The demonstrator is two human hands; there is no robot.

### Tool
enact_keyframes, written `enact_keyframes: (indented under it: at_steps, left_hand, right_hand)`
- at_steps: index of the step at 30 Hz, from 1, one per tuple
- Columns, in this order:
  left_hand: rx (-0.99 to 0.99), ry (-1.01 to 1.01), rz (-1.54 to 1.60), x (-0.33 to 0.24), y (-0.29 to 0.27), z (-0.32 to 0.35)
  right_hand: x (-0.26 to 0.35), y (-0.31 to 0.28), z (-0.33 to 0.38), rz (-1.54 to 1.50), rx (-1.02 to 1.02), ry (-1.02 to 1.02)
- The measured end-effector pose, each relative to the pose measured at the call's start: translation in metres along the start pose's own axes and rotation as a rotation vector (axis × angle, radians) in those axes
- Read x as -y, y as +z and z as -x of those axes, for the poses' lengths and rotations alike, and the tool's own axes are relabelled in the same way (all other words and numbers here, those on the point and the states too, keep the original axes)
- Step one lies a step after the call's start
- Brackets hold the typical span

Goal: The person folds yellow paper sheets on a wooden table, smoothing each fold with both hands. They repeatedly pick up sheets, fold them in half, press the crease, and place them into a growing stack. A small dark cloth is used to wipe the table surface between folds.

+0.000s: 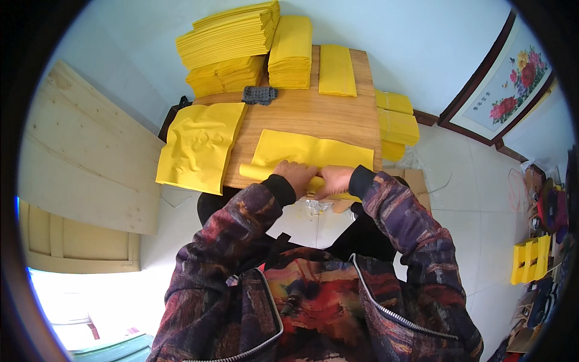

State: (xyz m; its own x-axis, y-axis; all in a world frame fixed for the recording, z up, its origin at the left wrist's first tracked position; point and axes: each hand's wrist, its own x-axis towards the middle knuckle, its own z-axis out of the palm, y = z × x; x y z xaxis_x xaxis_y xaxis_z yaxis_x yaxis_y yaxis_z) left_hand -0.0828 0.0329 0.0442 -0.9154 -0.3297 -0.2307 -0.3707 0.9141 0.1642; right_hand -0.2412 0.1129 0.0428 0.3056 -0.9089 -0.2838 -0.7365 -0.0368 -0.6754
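Note:
Near the table's front edge lies a yellow sheet (313,148), paper or thin cloth, with its near edge folded or rolled over. My left hand (294,177) presses on the fold, its fingers curled over the material. Close beside it, my right hand (333,180) grips the same edge, thumb toward me. The fingertips nearly meet at the middle of the fold and are partly hidden. To the left, a wrinkled yellow stack (199,148) of flat sheets or bags overhangs the table corner.
Tall stacks of folded yellow pieces (228,39) stand at the back of the wooden table (301,111), with a narrower folded piece (338,71) to their right. A grey knitted item (259,95) lies before them. Yellow bundles (398,123) sit right of the table; a wooden board (90,151) leans left.

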Motion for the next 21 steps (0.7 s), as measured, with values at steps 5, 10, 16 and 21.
enact_keyframes:
  at_steps: [5,10,16,21]
  left_hand:
    - [0.132,-0.023,0.15,0.008,0.001,-0.003]
    - [0.285,0.091,0.224,0.018,-0.01,-0.005]
    - [-0.158,-0.035,-0.12,0.01,-0.002,0.002]
    - [0.104,0.092,0.316,0.026,-0.012,-0.003]
  right_hand:
    - [0.017,0.014,0.016,0.428,-0.177,0.095]
    - [0.018,0.011,0.011,0.379,-0.119,0.11]
    - [0.006,-0.002,0.001,0.215,-0.01,0.154]
    - [0.018,0.009,0.008,0.532,-0.265,0.153]
